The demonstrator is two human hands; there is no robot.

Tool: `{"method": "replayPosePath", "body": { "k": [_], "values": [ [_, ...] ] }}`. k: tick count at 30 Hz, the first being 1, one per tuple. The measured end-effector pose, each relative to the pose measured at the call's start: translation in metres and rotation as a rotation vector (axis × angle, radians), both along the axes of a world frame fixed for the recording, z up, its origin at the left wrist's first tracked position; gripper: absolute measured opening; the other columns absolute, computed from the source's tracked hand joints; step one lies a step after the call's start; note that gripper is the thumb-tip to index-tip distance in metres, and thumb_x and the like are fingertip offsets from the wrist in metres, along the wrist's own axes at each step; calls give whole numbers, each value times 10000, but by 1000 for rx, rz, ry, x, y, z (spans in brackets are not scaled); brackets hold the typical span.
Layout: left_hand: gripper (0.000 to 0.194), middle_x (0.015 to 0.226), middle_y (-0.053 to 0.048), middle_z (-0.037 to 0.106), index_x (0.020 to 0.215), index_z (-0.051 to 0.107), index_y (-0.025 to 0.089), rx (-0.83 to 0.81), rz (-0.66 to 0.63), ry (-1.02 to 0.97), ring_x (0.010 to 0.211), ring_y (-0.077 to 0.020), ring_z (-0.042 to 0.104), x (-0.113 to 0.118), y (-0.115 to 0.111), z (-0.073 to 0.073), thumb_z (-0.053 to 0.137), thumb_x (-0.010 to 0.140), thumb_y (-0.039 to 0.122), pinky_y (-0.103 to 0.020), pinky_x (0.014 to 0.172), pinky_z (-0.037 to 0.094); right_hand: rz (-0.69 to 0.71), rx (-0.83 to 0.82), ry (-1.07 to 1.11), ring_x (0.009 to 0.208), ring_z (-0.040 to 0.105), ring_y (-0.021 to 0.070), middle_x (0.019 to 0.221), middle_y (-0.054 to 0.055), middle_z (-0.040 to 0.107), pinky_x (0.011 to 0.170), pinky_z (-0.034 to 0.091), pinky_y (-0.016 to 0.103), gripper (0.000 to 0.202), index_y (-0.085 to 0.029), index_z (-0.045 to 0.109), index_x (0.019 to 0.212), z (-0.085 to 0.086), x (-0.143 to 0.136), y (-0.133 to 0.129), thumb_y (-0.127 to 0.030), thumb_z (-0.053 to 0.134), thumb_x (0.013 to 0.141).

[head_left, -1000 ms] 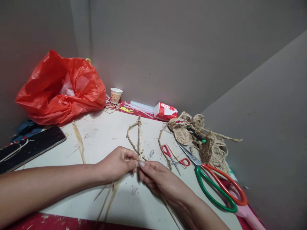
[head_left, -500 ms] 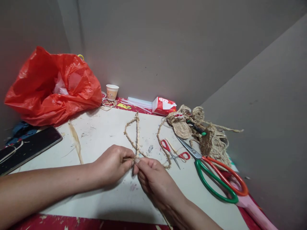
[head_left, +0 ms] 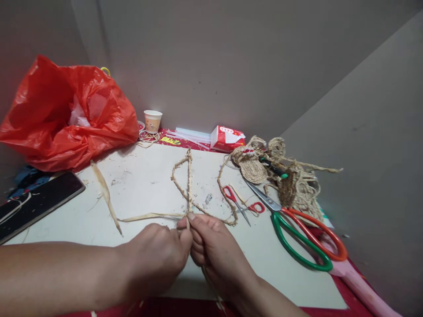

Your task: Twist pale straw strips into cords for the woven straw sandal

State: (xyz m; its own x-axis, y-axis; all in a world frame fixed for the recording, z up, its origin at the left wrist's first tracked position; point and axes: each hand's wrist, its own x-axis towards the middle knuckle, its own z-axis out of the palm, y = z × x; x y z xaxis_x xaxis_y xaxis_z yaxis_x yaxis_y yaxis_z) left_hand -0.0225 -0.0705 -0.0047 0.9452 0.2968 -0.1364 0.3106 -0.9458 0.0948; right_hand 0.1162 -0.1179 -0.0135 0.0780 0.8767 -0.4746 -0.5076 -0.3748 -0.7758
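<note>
A thin braided straw cord (head_left: pixel 189 180) runs straight up the white board from my hands, and its thinner length loops out to both sides. My right hand (head_left: pixel 214 242) pinches the cord's near end between thumb and forefinger. Close against it, my left hand (head_left: pixel 161 251) is closed in a fist, gripping a straw strand (head_left: pixel 188 223) that comes down from the pinch. Another flat straw strip (head_left: pixel 145 216) stretches leftward from the pinch across the board. A separate dry husk strip (head_left: pixel 105 189) lies farther left. My palms hide part of the strands.
Small red-handled scissors (head_left: pixel 243 207) and large red-and-green shears (head_left: pixel 297 233) lie on the right, beside a heap of woven straw pieces (head_left: pixel 251 169). A red plastic bag (head_left: pixel 76 119), phone (head_left: pixel 42 202), paper cup (head_left: pixel 153 122) and tissue pack (head_left: pixel 227 138) border the white board (head_left: pixel 142 176).
My left hand has moved toward me and turned knuckles-up, drawing a strand down. The straw strip to the left now shows. My right hand keeps its pinch.
</note>
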Motion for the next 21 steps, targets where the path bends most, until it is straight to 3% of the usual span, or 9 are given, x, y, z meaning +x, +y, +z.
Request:
{"method": "replayPosePath", "body": {
  "k": [3, 6, 9, 11, 12, 15, 18, 21],
  "values": [
    [150, 677, -65, 601, 837, 559, 166, -104, -59, -78, 509, -181, 522, -5, -10, 7, 460, 738, 112, -285, 489, 358, 5, -17, 9, 352, 90, 19, 367, -145, 222, 344, 83, 168, 320, -168, 506, 668, 2, 2, 0, -444, 650, 744],
    [142, 637, -31, 598, 721, 542, 199, -313, -4, -294, 534, -139, 513, -8, -4, 28, 442, 816, 167, -257, 538, 385, 26, -17, 30, 359, 84, 17, 375, -146, 218, 348, 75, 164, 332, -175, 478, 642, 3, 7, 0, -434, 667, 728],
    [152, 888, -68, 645, 935, 575, 192, -402, 342, -666, 813, -173, 575, -2, 14, 41, 470, 831, 227, -272, 747, 423, 61, -6, 42, 358, 88, 15, 377, -145, 226, 348, 76, 161, 347, -179, 466, 632, 4, 10, 1, -443, 679, 710],
    [289, 958, -67, 632, 1100, 528, 181, -637, 524, -695, 839, -166, 569, 5, 26, 36, 482, 821, 244, -272, 752, 422, 90, -11, 37, 350, 93, 13, 370, -146, 230, 346, 78, 159, 363, -180, 466, 628, 4, 11, 2, -465, 678, 701],
    [287, 892, -51, 628, 1099, 523, 171, -817, 551, -626, 766, -150, 562, 9, 31, 30, 459, 834, 261, -262, 699, 420, 102, -14, 32, 348, 95, 13, 367, -146, 229, 345, 77, 159, 366, -180, 467, 628, 4, 12, 3, -472, 675, 700],
    [214, 670, 6, 546, 883, 561, 146, -1161, 542, -461, 581, -102, 458, 16, 36, 11, 406, 856, 291, -230, 574, 355, 123, -14, 29, 346, 97, 15, 370, -146, 237, 344, 71, 162, 365, -182, 460, 631, 4, 14, 4, -470, 672, 708],
    [198, 632, 22, 501, 735, 548, 144, -1168, 505, -471, 571, -86, 393, 16, 36, 2, 425, 837, 261, -218, 566, 319, 174, -12, 28, 351, 97, 18, 383, -144, 245, 347, 66, 167, 360, -180, 468, 646, 5, 18, 4, -472, 666, 720],
    [212, 598, 29, 475, 733, 581, 135, -1126, 498, -446, 554, -84, 352, 15, 38, 5, 427, 828, 245, -216, 538, 294, 243, -10, -7, 356, 98, 25, 398, -139, 259, 348, 66, 178, 336, -175, 494, 677, 5, 24, 5, -466, 651, 740]
  ]
}}
